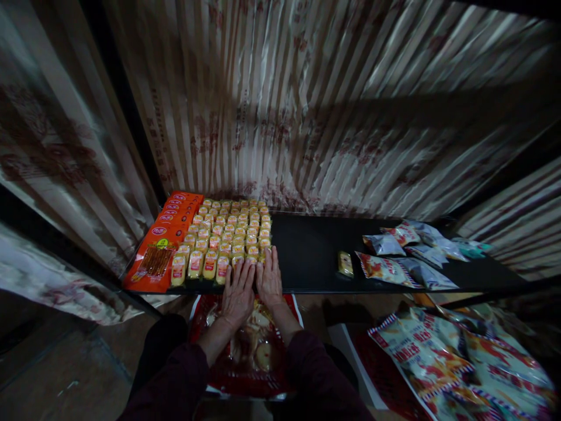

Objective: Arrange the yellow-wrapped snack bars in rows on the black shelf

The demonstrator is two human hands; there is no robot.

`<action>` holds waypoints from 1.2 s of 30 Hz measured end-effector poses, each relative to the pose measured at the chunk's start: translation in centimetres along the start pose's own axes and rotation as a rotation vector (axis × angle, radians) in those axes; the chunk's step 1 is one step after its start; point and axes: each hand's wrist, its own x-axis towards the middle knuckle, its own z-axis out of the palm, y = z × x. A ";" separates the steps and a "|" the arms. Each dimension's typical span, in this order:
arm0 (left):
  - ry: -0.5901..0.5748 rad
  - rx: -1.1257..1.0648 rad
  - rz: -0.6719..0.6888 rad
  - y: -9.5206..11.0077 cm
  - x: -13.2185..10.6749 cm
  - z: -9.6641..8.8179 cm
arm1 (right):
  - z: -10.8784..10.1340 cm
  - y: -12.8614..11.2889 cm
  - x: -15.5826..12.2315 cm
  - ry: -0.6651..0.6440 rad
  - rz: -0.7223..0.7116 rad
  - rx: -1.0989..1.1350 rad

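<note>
Rows of small yellow wrapped cakes (210,264) stand packed together on the left part of a black shelf (307,251). My left hand (239,291) lies with stretched fingers against the front row of cakes. Beside it my right hand (269,279) has its fingers extended flat over the row's right front corner. Neither hand is wrapped around anything. Under my forearms, below the shelf's front edge, is a red box (263,383) with clear wrapping and a few items inside, partly hidden by my arms.
Overlapping orange snack packets (169,234) lie left of the cakes. A single wrapped cake (345,264) lies right of centre, near several scattered snack bags (388,269). Larger bags (421,351) fill a container at lower right. Striped curtains (272,105) hang behind, with dark posts (127,111) at the sides.
</note>
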 end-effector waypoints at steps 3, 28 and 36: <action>-0.007 -0.013 0.006 0.0 -0.1 -0.2 | 0.0 -0.2 -0.1 0.039 0.021 -0.012; -0.071 0.006 0.069 -0.1 -1.0 -1.2 | -1.0 0.2 -1.8 0.057 0.126 0.006; -0.135 -0.153 0.180 0.4 -5.5 -2.4 | -3.3 1.2 -6.4 0.162 0.103 0.129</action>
